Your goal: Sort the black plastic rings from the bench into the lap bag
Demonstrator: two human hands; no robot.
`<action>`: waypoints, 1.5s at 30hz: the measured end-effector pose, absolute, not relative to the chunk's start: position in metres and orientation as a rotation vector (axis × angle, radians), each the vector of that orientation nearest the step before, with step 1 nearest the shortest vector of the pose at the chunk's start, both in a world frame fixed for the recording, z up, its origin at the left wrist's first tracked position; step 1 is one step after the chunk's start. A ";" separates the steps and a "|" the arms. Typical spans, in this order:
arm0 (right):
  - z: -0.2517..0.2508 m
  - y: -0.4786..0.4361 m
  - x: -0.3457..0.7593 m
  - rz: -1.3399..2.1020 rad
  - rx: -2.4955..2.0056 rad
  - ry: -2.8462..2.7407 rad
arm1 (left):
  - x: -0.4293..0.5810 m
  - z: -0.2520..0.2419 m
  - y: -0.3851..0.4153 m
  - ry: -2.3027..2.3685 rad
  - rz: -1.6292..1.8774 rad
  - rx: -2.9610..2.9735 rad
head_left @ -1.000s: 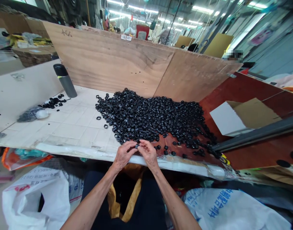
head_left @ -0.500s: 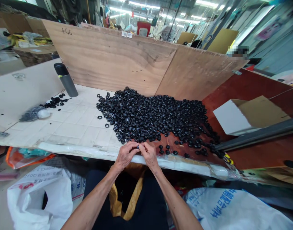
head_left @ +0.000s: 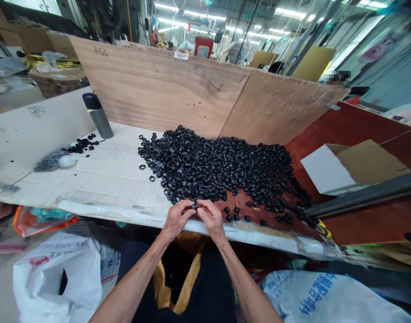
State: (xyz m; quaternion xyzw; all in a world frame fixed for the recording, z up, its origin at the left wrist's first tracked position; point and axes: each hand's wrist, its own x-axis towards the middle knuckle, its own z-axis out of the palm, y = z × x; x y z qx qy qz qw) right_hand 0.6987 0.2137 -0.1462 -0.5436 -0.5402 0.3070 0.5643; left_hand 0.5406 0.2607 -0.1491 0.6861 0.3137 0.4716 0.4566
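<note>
Between the fingertips of both hands is a small black ring-like part (head_left: 194, 206), held just over the table's front edge. My left hand (head_left: 177, 218) pinches it from the left, thumb and fingers closed. From the other side my right hand (head_left: 209, 217) pinches it too. Fingers cover much of the part, so its exact form is hard to see. Right behind the hands spreads a large heap of black plastic rings (head_left: 205, 166). A few loose black pieces (head_left: 237, 217) lie to the right of my right hand on the reddish-brown surface.
A grey bottle (head_left: 101, 119) stands at the back left, near small black pieces (head_left: 81, 146) and a dark bag (head_left: 50, 160). An open cardboard box (head_left: 346, 168) and a metal bar (head_left: 363, 195) are at right. Plywood (head_left: 165, 85) walls the back. An open yellow-brown bag (head_left: 160, 287) lies below my hands.
The fingertips of my right hand have drawn slightly apart from the left ones, and more of the black part shows between them. The whole view has shifted slightly.
</note>
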 end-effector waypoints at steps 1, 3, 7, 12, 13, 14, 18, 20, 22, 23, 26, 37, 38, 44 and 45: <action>-0.146 0.213 0.699 0.693 -1.307 -1.295 | 0.541 -0.150 0.260 0.776 1.164 1.685; -0.145 0.212 0.697 0.598 -1.390 -1.360 | 0.541 -0.151 0.260 0.786 1.163 1.679; -0.145 0.211 0.694 0.538 -1.398 -1.384 | 0.541 -0.154 0.261 0.793 1.159 1.665; -0.146 0.213 0.695 0.679 -1.398 -1.330 | 0.539 -0.152 0.261 0.771 1.153 1.774; -0.146 0.213 0.695 0.635 -1.436 -1.343 | 0.539 -0.151 0.261 0.760 1.150 1.797; -0.145 0.214 0.695 0.583 -1.467 -1.353 | 0.538 -0.150 0.261 0.755 1.146 1.804; -0.144 0.212 0.692 0.588 -1.412 -1.336 | 0.537 -0.147 0.262 0.784 1.066 1.708; -0.145 0.211 0.690 0.663 -1.361 -1.323 | 0.536 -0.148 0.263 0.786 1.028 1.685; -0.146 0.211 0.689 0.677 -1.383 -1.323 | 0.536 -0.148 0.264 0.785 1.028 1.692; -0.146 0.211 0.689 0.659 -1.407 -1.320 | 0.536 -0.147 0.264 0.789 1.036 1.691; -0.146 0.212 0.689 0.601 -1.402 -1.316 | 0.536 -0.144 0.265 0.793 1.025 1.642; -0.134 0.157 0.658 1.024 -1.395 -0.909 | 0.518 -0.139 0.218 0.707 1.022 1.784; -0.133 0.151 0.657 1.018 -1.394 -0.933 | 0.517 -0.137 0.212 0.721 0.972 1.694; -0.131 0.136 0.654 1.029 -1.329 -1.060 | 0.510 -0.130 0.192 0.776 0.803 1.281; -0.131 0.137 0.652 1.106 -1.303 -0.966 | 0.507 -0.133 0.191 0.783 0.843 1.356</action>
